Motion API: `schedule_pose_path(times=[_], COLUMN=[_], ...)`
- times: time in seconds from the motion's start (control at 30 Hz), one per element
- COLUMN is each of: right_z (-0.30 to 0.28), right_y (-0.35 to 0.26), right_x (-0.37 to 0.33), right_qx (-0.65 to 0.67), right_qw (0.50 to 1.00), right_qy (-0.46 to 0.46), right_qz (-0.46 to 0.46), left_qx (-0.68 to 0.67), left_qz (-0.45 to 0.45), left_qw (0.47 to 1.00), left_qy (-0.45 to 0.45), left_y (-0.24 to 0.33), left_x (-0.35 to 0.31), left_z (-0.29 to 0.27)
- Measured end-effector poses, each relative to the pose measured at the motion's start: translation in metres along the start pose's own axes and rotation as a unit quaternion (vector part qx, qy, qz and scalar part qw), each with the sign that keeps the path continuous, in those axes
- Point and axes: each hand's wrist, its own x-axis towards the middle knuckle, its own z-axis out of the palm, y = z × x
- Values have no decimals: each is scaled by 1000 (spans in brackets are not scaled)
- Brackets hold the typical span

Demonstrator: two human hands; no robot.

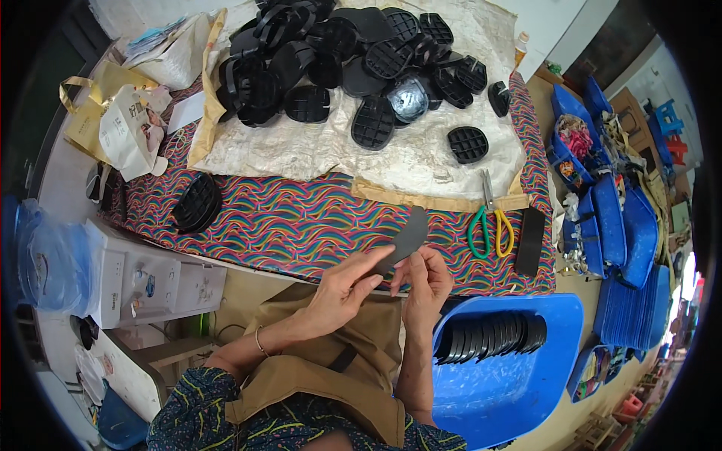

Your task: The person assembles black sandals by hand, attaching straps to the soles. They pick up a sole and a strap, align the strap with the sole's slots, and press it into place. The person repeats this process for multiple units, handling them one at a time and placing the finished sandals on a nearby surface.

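Over the near edge of the patterned table I hold a flat, dark grey, rounded sole-like piece [411, 231], its smooth face showing. My left hand [340, 287] grips its left and lower side, with the index finger laid along it. The fingers of my right hand [427, 282] are closed in a pinch at its lower right edge. To the right of the piece lie scissors [489, 218] with one green and one yellow handle, blades pointing away. A black rectangular block [530, 242] is beside them.
A white sack sheet [301, 154] bears a heap of black gridded pieces [374, 122]. A small stack of black pieces [198, 203] sits at left. Below right, a blue tub [511, 406] holds a row of black pieces [489, 337]. Blue baskets [617, 225] stand along the right.
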Motion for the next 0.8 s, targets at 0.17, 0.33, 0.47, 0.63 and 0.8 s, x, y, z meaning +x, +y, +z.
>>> schedule_pose_path(times=[0.17, 0.33, 0.47, 0.63, 0.8], right_z=[14, 25, 32, 38, 43], right_y=[6, 5, 8, 12, 13], right_x=[-1, 0, 0, 2, 3], right_qx=[-26, 0, -13, -28, -15], right_qw=[999, 1000, 999, 999, 999], right_qy=[-29, -22, -35, -37, -37], right_qz=[-27, -22, -5, 18, 12], left_qx=[-102, -124, -119, -91, -113], left_qz=[-86, -102, -100, -94, -91], left_qw=[991, 987, 988, 991, 989], left_qy=[-22, -16, -20, -16, -8], left_y=[-4, -3, -5, -8, -10], left_x=[-4, -6, -7, -8, -7], left_z=[-4, -13, -21, -30, -32])
